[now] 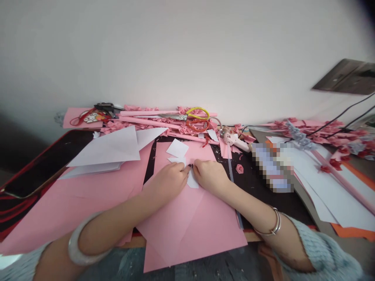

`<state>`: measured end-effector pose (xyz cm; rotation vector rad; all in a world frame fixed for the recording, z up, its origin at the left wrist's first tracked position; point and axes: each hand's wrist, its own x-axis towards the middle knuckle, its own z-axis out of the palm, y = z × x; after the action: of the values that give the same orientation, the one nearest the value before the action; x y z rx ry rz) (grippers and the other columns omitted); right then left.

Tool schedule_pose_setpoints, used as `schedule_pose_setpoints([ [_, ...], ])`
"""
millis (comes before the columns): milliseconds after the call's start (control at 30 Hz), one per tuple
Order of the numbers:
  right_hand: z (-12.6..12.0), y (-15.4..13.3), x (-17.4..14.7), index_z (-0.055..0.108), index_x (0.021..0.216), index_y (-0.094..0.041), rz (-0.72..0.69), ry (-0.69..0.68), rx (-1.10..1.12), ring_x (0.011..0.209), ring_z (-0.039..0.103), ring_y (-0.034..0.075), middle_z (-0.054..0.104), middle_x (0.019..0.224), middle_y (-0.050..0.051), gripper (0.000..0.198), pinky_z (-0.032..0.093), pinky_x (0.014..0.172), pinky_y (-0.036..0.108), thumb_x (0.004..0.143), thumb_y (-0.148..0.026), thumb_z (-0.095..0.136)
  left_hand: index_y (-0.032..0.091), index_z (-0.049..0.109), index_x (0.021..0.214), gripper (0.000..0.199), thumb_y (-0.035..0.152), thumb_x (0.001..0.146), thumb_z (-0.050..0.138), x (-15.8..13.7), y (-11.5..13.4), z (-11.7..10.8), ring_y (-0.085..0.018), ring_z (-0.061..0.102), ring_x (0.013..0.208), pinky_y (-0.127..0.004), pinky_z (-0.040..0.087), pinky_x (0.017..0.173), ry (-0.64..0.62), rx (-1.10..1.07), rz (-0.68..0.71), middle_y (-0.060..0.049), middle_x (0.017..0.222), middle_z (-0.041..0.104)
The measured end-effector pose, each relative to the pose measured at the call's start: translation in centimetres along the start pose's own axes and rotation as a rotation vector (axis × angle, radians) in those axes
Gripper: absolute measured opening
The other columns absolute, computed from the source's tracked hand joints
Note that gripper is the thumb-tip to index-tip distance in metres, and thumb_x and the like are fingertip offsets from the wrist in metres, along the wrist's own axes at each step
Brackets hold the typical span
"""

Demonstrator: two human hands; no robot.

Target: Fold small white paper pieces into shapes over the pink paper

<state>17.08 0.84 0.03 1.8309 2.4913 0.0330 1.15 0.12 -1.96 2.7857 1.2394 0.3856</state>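
Observation:
My left hand (pixel 172 177) and my right hand (pixel 211 176) meet over the middle of the pink paper sheets (pixel 187 230). Their fingertips are closed on a small white paper piece (pixel 192 181), whose lower end shows between them. Something small and dark shows at the fingertips; I cannot make out what it is. Just beyond the hands lies a square of white paper (pixel 177 148), with another white piece partly under my left fingers. A small pink paper rose (pixel 239 168) rests on the dark mat to the right.
Scissors with yellow handles (pixel 198 114) lie on pink paper tubes and flowers along the wall. A pale glue gun (pixel 234 140) is behind my right hand. White sheets (pixel 108 150) and a phone (pixel 49 162) are on the left. More paper (pixel 319 187) lies right, under cables.

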Motion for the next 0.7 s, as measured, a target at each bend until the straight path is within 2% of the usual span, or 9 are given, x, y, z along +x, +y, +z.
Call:
schedule_pose_setpoints([
  [300, -0.17, -0.38, 0.22, 0.065, 0.079, -0.015, -0.011, -0.006, 0.020, 0.068, 0.065, 0.026, 0.068, 0.073, 0.014, 0.033, 0.041, 0.056, 0.030, 0.087, -0.025, 0.035, 0.010, 0.061, 0.081, 0.030, 0.011, 0.089, 0.032, 0.52, 1.03, -0.46, -0.020, 0.052, 0.064, -0.034, 0.043, 0.063, -0.043, 0.082, -0.024, -0.008, 0.070, 0.055],
  [533, 0.11, -0.49, -0.02, 0.064, 0.077, -0.015, -0.015, 0.026, 0.023, 0.064, 0.065, 0.026, 0.067, 0.070, 0.014, 0.033, 0.038, 0.053, 0.029, 0.087, -0.025, 0.034, 0.010, 0.061, 0.080, 0.028, 0.009, 0.088, 0.033, 0.63, 1.03, -0.55, -0.021, 0.053, 0.067, -0.034, 0.044, 0.065, -0.082, 0.132, 0.005, -0.009, 0.071, 0.055],
  [700, 0.35, -0.18, -0.22, 0.062, 0.080, -0.016, -0.009, 0.023, 0.029, 0.063, 0.064, 0.023, 0.067, 0.071, 0.011, 0.030, 0.033, 0.050, 0.027, 0.088, -0.025, 0.034, 0.010, 0.061, 0.082, 0.032, 0.010, 0.090, 0.030, 0.50, 0.89, -0.46, -0.021, 0.053, 0.067, -0.035, 0.043, 0.064, -0.051, 0.111, 0.005, -0.009, 0.071, 0.056],
])
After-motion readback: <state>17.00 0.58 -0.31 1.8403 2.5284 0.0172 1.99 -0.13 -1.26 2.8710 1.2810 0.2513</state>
